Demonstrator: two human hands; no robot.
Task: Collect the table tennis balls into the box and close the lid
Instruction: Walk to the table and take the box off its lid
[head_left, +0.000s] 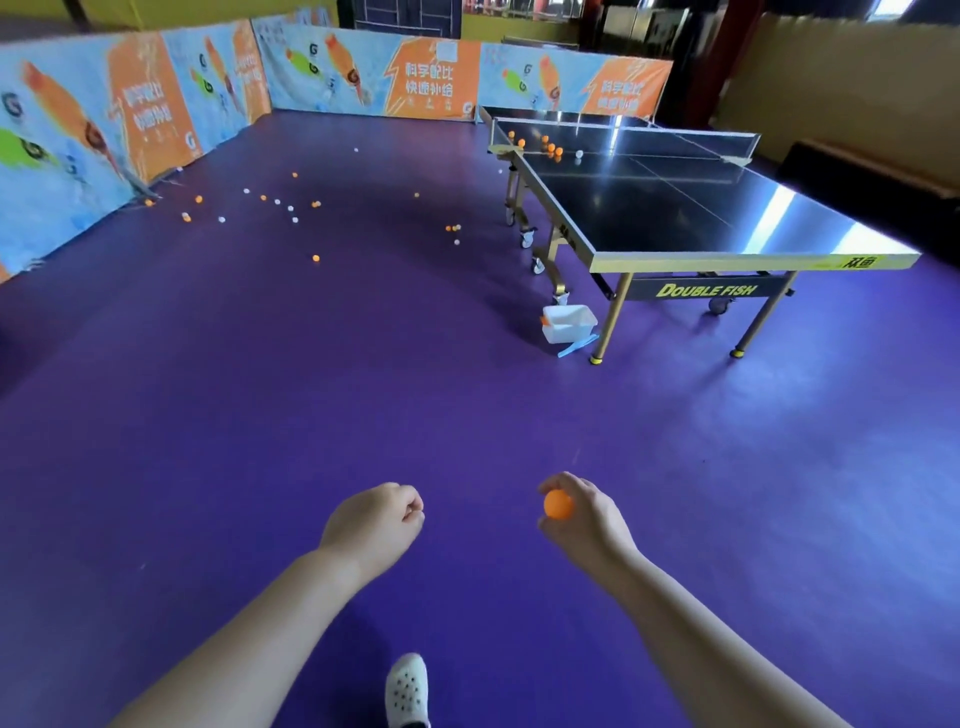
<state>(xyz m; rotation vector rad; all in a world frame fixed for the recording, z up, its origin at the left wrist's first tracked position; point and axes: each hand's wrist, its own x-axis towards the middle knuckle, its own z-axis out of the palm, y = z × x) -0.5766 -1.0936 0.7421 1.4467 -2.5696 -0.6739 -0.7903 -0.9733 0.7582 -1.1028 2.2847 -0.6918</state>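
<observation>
- We are curling the fingers (550, 525) of our right hand (582, 519) around an orange ball (558, 504), thumb above and fingers below, so that it is sitting pinched at the fingertips and plainly showing — a light hold, we judge, that suits dropping it into a container rather than throwing it.
- We are keeping our left hand (376, 519) closed in a loose fist with the knuckles turned up; whether a ball is hidden inside it we cannot tell.
- We are holding both forearms out in front and level, well above the purple floor (363, 389), with one white shoe (408, 688) showing below them, probably because we are walking with the load.
- The white box (569, 323) is standing on the floor, open, just beside the near leg of the table tennis table (675, 208), well apart from our hands; its blue lid (577, 347) is lying against its base, off — so closing is not yet due.
- Many balls are waiting: a scatter of loose balls (291, 210) on the floor near the printed barriers (156, 119), and a cluster (548, 146) by the net on the table top.
</observation>
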